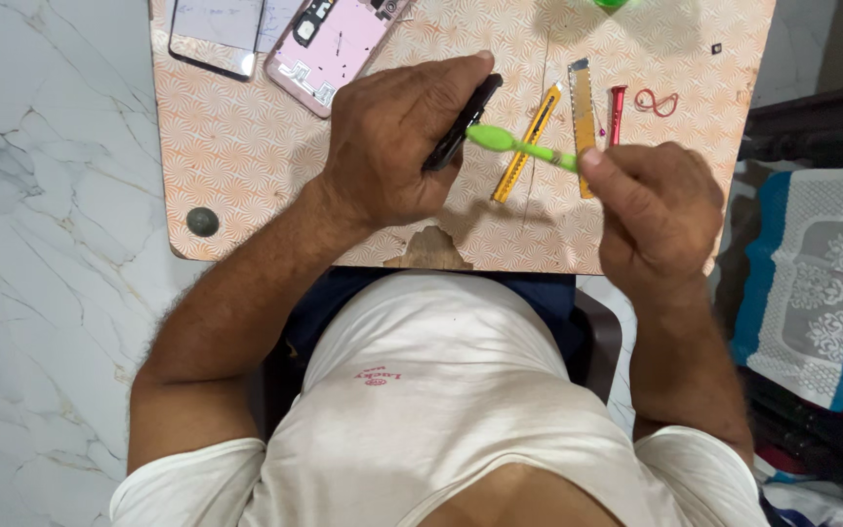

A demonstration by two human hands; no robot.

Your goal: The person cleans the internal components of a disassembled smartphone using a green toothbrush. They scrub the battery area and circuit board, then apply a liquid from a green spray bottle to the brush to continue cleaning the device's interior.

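Over the patterned orange board (246, 146), I see both hands raised just above the surface. My left hand (397, 137) is wrapped around a slim black phone part (462, 122), fingers curled over one long side and the thumb pressing the other, so it stands on edge and tilts away from me. My right hand (658, 210) is clenched around the handle of a green toothbrush (519, 148); the brush head reaches across to the lower edge of the black piece and seems to touch it, though I cannot tell for sure.

I judge the black piece to be light, thin and stiff, with smooth faces that would slide under a loose pinch, and probably fragile if bent or dropped. Holding it by its long edges, as the left hand does, looks like the sound place. The toothbrush looks light, with a slightly springy plastic neck; a grip well back on the handle gives soft pressure only.

Lying on the board beyond the hands are a yellow utility knife (529, 141), a metal blade strip (583, 122), a red screwdriver (617, 112) and a red rubber band (658, 102). Farther off sit a pink phone frame (329, 44) and a dark glass panel (215, 39), and a small dark round cap (202, 222) rests near the board's corner.
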